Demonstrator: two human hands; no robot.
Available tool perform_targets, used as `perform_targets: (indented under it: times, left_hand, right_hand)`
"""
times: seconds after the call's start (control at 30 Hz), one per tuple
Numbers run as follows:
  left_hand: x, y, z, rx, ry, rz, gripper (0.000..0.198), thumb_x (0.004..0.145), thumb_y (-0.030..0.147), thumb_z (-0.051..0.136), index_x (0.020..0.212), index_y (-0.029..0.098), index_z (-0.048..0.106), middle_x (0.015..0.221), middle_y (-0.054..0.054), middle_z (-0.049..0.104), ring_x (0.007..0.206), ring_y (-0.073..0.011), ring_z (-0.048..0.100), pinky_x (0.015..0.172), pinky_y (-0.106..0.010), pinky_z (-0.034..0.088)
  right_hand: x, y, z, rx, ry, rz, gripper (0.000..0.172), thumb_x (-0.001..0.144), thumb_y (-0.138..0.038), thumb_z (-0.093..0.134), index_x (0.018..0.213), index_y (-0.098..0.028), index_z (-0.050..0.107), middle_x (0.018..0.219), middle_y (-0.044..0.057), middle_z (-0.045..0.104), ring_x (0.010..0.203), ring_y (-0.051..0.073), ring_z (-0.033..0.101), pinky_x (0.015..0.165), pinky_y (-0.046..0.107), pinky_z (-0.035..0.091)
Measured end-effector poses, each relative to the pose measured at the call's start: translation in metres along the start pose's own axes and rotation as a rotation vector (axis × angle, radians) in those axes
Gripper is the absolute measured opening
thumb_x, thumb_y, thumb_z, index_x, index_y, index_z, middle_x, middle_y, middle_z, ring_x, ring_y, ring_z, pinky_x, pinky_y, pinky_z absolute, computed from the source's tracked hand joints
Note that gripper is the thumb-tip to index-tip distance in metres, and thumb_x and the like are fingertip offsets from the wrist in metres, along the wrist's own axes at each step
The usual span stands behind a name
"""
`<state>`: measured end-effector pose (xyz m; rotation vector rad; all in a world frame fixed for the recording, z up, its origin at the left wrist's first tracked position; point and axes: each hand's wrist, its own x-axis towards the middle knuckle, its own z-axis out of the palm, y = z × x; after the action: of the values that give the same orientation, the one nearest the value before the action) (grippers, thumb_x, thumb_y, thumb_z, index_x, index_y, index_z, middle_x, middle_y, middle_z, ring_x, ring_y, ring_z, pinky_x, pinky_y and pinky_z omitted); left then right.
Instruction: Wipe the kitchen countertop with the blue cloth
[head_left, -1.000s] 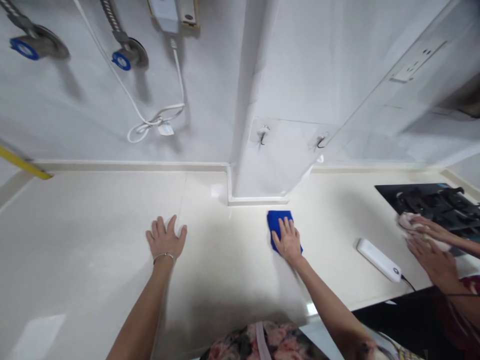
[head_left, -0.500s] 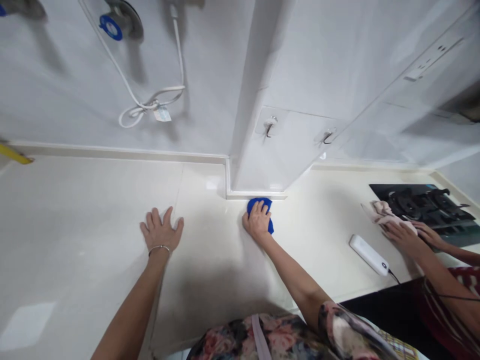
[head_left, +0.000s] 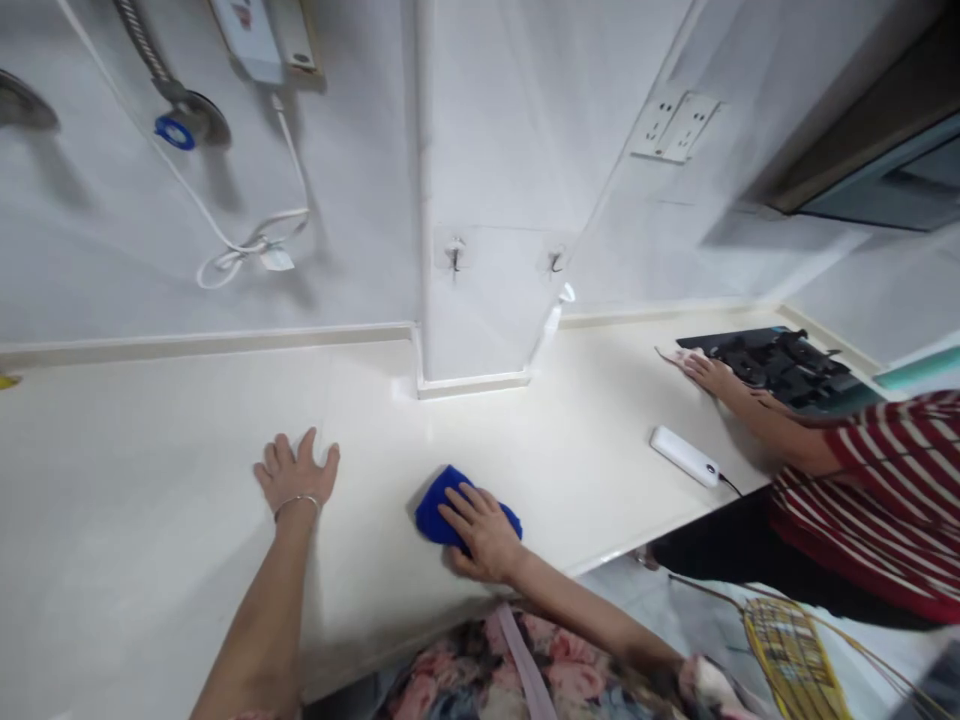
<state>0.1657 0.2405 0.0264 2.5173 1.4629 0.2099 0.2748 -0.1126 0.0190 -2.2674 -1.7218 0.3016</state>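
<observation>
A blue cloth lies bunched on the pale countertop, near its front edge. My right hand is pressed over it, gripping it against the surface, and covers the cloth's middle. To the left, my left hand rests flat on the same countertop with its fingers spread. It holds nothing, and a thin bracelet circles its wrist.
At right, a co-worker's hand presses a light cloth beside the black gas stove. A white power bank with a cable lies between us. A wall pillar with hooks juts over the counter.
My right hand has pulled the blue cloth from the foot of the pillar back toward the front edge. My left hand stays flat on the counter. The view has turned right.
</observation>
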Motion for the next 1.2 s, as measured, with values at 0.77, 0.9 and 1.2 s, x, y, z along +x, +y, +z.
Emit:
perform_targets:
  times: [0.77, 0.9, 1.2]
  left_hand:
    - [-0.028, -0.001, 0.017, 0.098, -0.104, 0.02, 0.082, 0.103, 0.054, 0.018, 0.167, 0.005, 0.033, 0.18, -0.02, 0.015, 0.166, -0.0401, 0.009, 0.133, -0.058, 0.012]
    - [-0.08, 0.021, 0.026, 0.1, -0.106, 0.035, 0.08, 0.105, 0.051, 0.02, 0.165, 0.001, 0.035, 0.177, -0.028, 0.017, 0.166, -0.0427, 0.009, 0.133, -0.06, 0.01]
    - [-0.237, 0.108, 0.086, 0.018, -0.02, 0.362, 0.069, 0.105, 0.044, 0.039, 0.164, 0.007, 0.042, 0.175, -0.026, 0.027, 0.166, -0.0393, 0.011, 0.132, -0.066, 0.012]
  right_hand:
    - [-0.124, 0.117, -0.023, -0.364, 0.313, 0.877, 0.063, 0.099, -0.034, 0.049, 0.159, -0.014, 0.052, 0.169, 0.015, 0.043, 0.155, 0.037, 0.036, 0.121, 0.053, 0.033]
    - [-0.125, 0.118, -0.024, -0.327, 0.326, 0.865, 0.063, 0.1, -0.034, 0.049, 0.159, -0.014, 0.052, 0.169, 0.015, 0.043, 0.155, 0.038, 0.035, 0.122, 0.054, 0.03]
    - [-0.125, 0.119, -0.026, -0.247, 0.357, 0.829, 0.064, 0.099, -0.034, 0.052, 0.158, -0.011, 0.052, 0.168, 0.018, 0.044, 0.153, 0.042, 0.036, 0.121, 0.057, 0.03]
